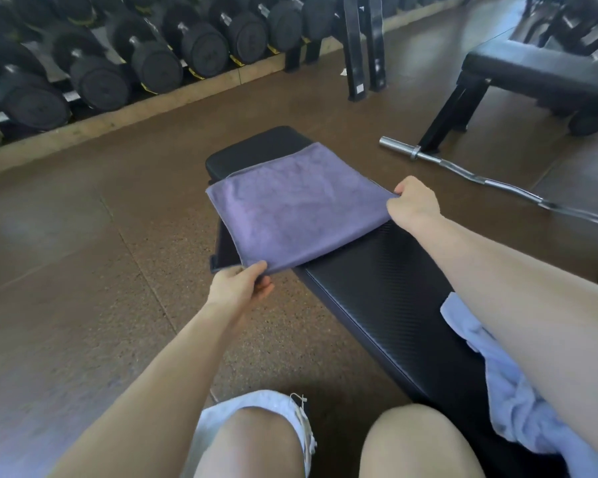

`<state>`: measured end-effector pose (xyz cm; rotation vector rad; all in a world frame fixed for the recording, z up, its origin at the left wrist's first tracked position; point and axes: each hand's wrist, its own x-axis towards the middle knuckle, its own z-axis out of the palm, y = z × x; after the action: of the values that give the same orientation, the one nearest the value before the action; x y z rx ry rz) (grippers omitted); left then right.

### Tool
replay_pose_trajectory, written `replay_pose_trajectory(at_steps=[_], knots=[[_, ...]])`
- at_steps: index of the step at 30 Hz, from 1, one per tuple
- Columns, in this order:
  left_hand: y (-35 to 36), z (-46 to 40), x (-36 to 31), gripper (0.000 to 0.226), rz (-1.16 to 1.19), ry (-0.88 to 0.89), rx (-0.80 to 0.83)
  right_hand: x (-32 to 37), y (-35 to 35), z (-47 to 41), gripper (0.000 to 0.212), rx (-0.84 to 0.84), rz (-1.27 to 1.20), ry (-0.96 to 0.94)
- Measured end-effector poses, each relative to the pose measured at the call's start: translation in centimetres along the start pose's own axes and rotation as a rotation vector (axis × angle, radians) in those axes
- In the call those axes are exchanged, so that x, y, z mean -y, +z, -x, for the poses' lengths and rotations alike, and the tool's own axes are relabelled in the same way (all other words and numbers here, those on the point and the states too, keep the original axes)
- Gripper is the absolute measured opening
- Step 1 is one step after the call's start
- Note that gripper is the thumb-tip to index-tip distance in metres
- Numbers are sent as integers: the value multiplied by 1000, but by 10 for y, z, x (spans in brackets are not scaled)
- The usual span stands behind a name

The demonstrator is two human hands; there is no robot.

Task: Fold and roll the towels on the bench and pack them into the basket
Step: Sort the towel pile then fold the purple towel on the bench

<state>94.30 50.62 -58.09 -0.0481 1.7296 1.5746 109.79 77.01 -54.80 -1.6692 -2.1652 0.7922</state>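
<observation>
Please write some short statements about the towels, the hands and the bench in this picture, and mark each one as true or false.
1. Both hands hold the purple towel. True: the left hand and the right hand each have a grip on one near corner.
2. The purple towel is rolled up. False: it lies spread flat across the bench.
3. A light blue towel lies crumpled on the near end of the bench. True.
4. A basket stands on the bench. False: no basket is in view.
5. A metal bar lies on the floor to the right of the bench. True.
</observation>
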Motion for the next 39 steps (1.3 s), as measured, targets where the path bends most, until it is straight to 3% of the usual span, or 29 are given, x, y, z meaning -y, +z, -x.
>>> replay_pose_trajectory(at_steps=[7,12,15,18,20,25,31,39], knots=[[-13,17,-15,14,-138,117,-49,-5,-27,7,27,-106,-295,48],[-15,32,-12,7,-139,68,-23,-15,-33,21,11,-42,-173,126],[-14,41,-15,12,-184,87,-18,-26,-33,21,22,-3,-125,187],[-11,45,-24,18,-225,149,-68,-24,-39,28,20,102,-314,291],[-9,47,-28,14,-264,176,-110,-24,-43,32,29,133,-426,313],[12,60,-39,18,-537,332,-60,-21,-45,45,71,72,-474,202],[55,75,-67,22,-731,478,61,30,-38,76,68,69,-467,-131],[94,70,-81,46,-562,227,117,56,-10,122,59,221,-465,-483]])
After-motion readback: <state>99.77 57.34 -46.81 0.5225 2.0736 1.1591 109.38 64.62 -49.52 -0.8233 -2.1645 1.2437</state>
